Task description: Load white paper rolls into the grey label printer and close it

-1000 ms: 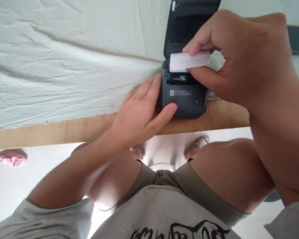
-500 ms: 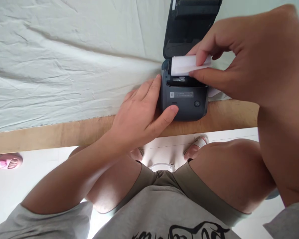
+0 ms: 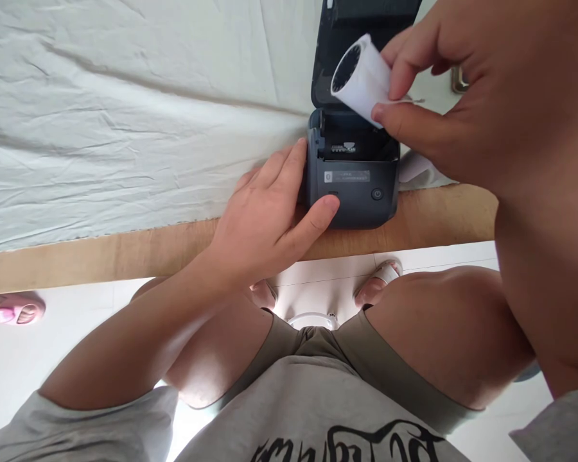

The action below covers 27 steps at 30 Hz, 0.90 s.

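A dark label printer (image 3: 359,208) stands at the table's edge with its lid (image 3: 324,74) raised and its paper bay exposed. My left hand (image 3: 264,208) braces its left side, fingers stretched along the wall and thumb over the front corner. Between the thumb and fingers of my right hand (image 3: 491,96) is a white paper roll (image 3: 368,80). The roll is tilted above the bay, its round hollow end facing left. A dark core lines the inside of the roll. On the printer's front are a small label strip and a power button.
Pale wrinkled cloth (image 3: 149,115) covers the table, leaving a bare wooden edge (image 3: 183,247) in front. A whitish strip (image 3: 414,168) lies right of the printer, partly hidden. A metal object (image 3: 458,80) shows behind my right hand. Another person's foot in a pink sandal (image 3: 22,310) is at lower left.
My right hand has lifted the paper roll up out of the printer's bay and tilted it, so its hollow end now shows. My left hand stays on the printer.
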{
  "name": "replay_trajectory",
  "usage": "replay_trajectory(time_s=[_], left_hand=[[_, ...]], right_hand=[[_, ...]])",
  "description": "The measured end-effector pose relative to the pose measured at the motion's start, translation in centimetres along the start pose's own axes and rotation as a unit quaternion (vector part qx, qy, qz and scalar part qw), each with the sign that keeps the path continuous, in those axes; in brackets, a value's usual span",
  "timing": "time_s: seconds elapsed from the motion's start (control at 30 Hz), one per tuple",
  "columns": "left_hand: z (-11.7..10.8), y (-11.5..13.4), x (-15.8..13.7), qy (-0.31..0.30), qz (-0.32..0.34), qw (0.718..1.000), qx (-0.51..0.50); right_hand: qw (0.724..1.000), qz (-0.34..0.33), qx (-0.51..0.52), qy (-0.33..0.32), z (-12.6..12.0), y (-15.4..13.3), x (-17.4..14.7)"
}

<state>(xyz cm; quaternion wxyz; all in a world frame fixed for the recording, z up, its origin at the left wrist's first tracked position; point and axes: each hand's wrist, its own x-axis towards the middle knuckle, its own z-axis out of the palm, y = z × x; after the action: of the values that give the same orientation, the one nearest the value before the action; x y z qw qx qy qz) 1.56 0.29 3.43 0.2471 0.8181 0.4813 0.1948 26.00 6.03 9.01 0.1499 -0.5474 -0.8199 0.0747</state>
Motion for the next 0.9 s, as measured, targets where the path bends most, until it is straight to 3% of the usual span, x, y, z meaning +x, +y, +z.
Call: replay_trajectory(time_s=[0.23, 0.4, 0.6, 0.8, 0.9], left_hand=[[0.1, -0.1, 0.1, 0.000, -0.003, 1.000, 0.003], [0.1, -0.1, 0.0, 0.006, 0.009, 1.000, -0.022], [-0.1, 0.2, -0.2, -0.001, 0.034, 0.999, -0.002], [0.0, 0.2, -0.1, -0.006, 0.042, 0.999, 0.001], [0.0, 0.2, -0.2, -0.010, 0.044, 0.999, 0.008]], right_hand=[[0.998, -0.038, -0.026, -0.043, 1.0, 0.7, 0.3], [0.998, -0.054, -0.023, 0.014, 0.5, 0.4, -1.1], [0.991, -0.114, 0.065, 0.002, 0.3, 0.2, -2.6], [0.995, -0.030, 0.026, 0.094, 0.0, 0.8, -1.9], [0.997, 0.008, 0.053, 0.064, 0.2, 0.9, -1.2]])
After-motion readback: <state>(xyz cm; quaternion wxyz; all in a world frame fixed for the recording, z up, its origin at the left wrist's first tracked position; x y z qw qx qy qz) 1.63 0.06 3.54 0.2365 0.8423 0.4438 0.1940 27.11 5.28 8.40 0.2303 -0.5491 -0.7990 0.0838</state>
